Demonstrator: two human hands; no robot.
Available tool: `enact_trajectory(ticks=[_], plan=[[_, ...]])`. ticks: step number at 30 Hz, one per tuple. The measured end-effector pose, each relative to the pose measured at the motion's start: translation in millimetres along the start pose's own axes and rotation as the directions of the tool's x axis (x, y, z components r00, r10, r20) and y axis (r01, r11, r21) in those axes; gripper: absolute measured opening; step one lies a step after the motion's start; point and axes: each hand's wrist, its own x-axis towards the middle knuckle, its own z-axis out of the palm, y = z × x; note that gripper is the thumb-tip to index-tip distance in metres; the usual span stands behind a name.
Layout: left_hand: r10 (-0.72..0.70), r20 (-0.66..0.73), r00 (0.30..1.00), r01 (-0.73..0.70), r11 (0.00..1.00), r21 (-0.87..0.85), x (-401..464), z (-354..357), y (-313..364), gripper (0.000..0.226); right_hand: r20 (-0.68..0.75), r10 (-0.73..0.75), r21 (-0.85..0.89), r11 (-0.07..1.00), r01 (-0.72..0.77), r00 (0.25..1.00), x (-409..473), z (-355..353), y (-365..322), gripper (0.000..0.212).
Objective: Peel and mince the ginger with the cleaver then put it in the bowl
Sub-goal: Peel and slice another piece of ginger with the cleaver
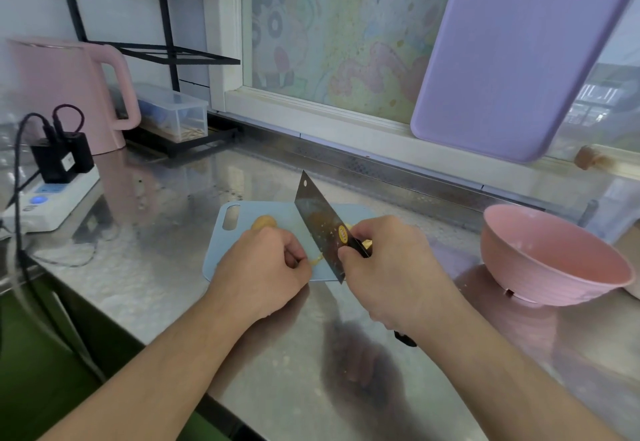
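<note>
A small light-blue cutting board [266, 208] lies on the steel counter. My right hand [391, 264] grips the handle of the cleaver [318, 222], whose blade stands tilted with its edge down on the board. My left hand [263, 267] has its fingers curled on the board just left of the blade, over pale ginger strips [317, 259] at the fingertips. A rounder ginger piece [264, 222] lies behind that hand. More ginger bits [367, 242] show beyond the right hand. The pink bowl [554, 257] stands at the right, tilted.
A pink kettle [69, 94], a power strip with black plugs [52, 191] and a clear plastic box [173, 115] on a black rack stand at the left. A purple board [512, 59] leans on the window behind. The counter's front edge runs diagonally at lower left.
</note>
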Motion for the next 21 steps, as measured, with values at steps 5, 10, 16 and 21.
enact_trajectory(ticks=[5,10,16,21], plan=[[0.011,0.002,1.0,-0.011,1.0,0.014,0.5,0.1,0.1,0.01,0.047,-0.013,-0.039,0.999,0.015,0.999,-3.2,5.8,-1.7,0.018],[0.018,0.003,1.0,-0.018,1.0,0.011,1.6,1.1,-0.3,0.011,0.038,0.015,-0.055,0.998,-0.013,0.999,0.7,13.1,-3.8,0.018],[0.013,0.003,1.0,-0.013,1.0,0.015,2.9,1.8,-1.1,0.01,-0.01,0.009,-0.027,1.0,-0.009,1.0,-2.4,9.9,-6.5,0.018],[0.017,0.004,1.0,-0.017,1.0,0.016,3.4,3.3,-2.3,0.01,0.04,0.024,-0.033,0.999,-0.022,0.999,-3.2,11.4,-8.8,0.018]])
